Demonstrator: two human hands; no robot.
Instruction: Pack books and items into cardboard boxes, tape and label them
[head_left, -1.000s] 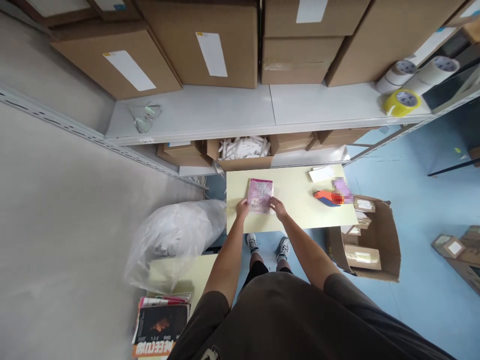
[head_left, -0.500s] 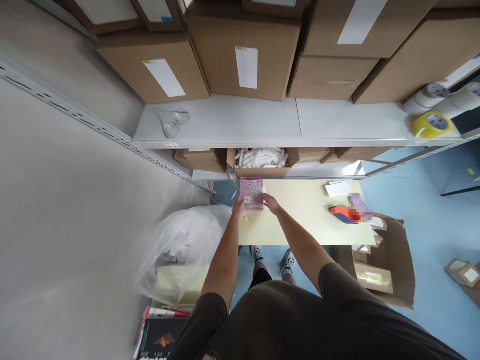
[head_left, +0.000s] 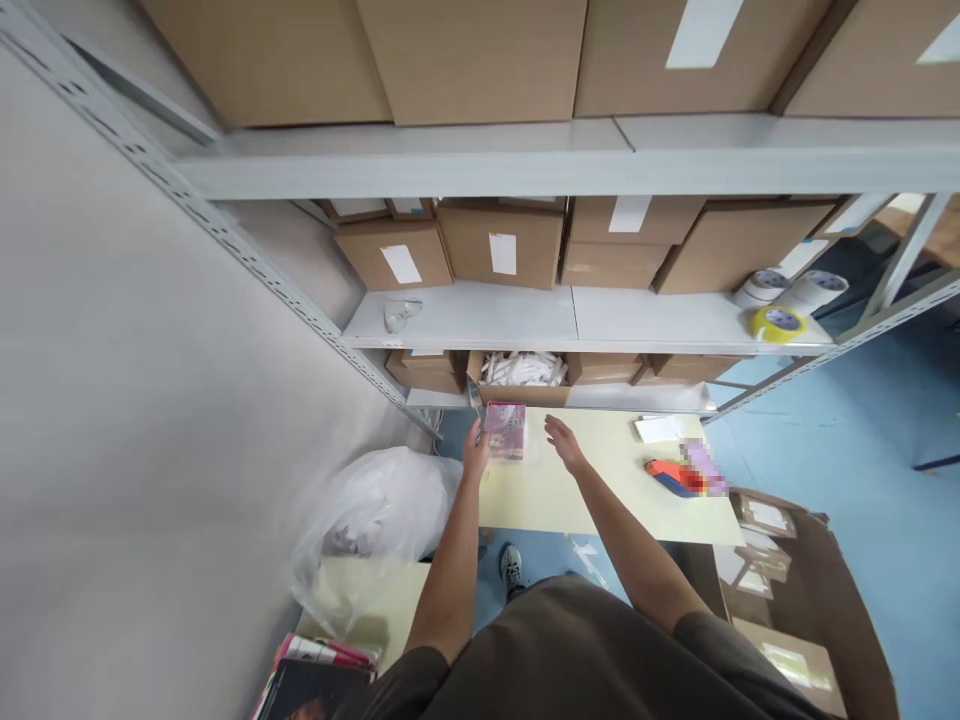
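Observation:
A flat pink-purple package [head_left: 505, 432], book-like or box-like, lies at the left end of the pale yellow table [head_left: 577, 495]. Its printing is too blurred to read. My left hand [head_left: 475, 452] is at the package's left edge, fingers pointing up and thumb apart from them; whether it touches the edge I cannot tell. To the right, my right hand [head_left: 564, 443] is held open with fingers spread, a gap between it and the package, and nothing in it.
An orange-and-blue tool [head_left: 675, 477] and a white stack [head_left: 658, 429] lie on the table's right. Behind stands a shelf with cartons, a box of white pieces [head_left: 523, 369] and tape rolls [head_left: 778, 324]. A plastic bag [head_left: 397, 500] is left, an open carton [head_left: 817, 580] right.
My right hand has come off the package and moved right, its fingers spreading. My left hand has loosened at the left edge. The view has tilted up, showing more shelf.

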